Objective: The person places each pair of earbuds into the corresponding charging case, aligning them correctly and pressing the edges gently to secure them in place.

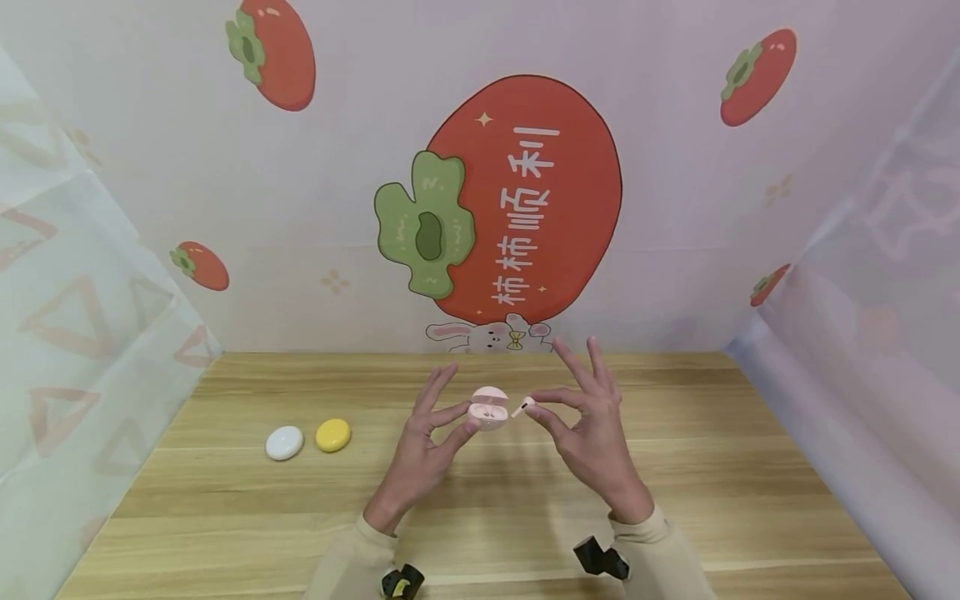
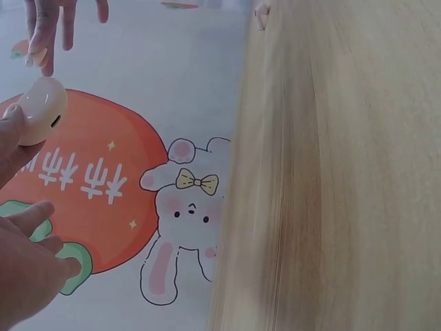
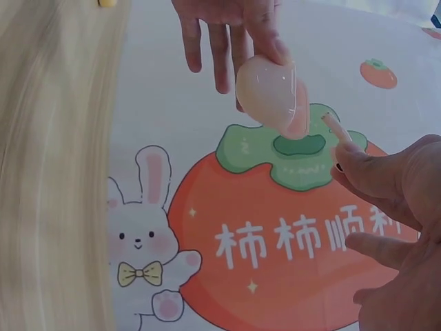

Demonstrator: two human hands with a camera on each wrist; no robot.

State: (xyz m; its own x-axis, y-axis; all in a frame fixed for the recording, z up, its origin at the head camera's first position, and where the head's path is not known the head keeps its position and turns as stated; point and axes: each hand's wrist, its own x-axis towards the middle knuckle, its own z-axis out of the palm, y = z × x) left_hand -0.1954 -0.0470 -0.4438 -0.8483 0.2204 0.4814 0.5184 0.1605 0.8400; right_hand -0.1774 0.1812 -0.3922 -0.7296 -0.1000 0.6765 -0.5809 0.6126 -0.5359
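Note:
In the head view my left hand (image 1: 423, 446) pinches a pale pink earbud case (image 1: 489, 421) between thumb and index finger, above the table. Its lid is raised and its inside faces me; whether an earbud sits in it I cannot tell. Just to the right, my right hand (image 1: 592, 429) holds a pink earbud (image 1: 527, 404) between thumb and index finger, stem pointing toward the case. The two do not touch. The right wrist view shows the earbud's stem (image 3: 337, 129) standing apart from the case (image 3: 265, 93). Both hands' other fingers are spread away.
A white round disc (image 1: 284, 442) and a yellow round disc (image 1: 333, 435) lie on the wooden table (image 1: 247, 533) left of my hands. The left wrist view shows a small pink earbud-like piece (image 2: 261, 15) near the table's far edge. Behind stands a printed backdrop (image 1: 337, 167).

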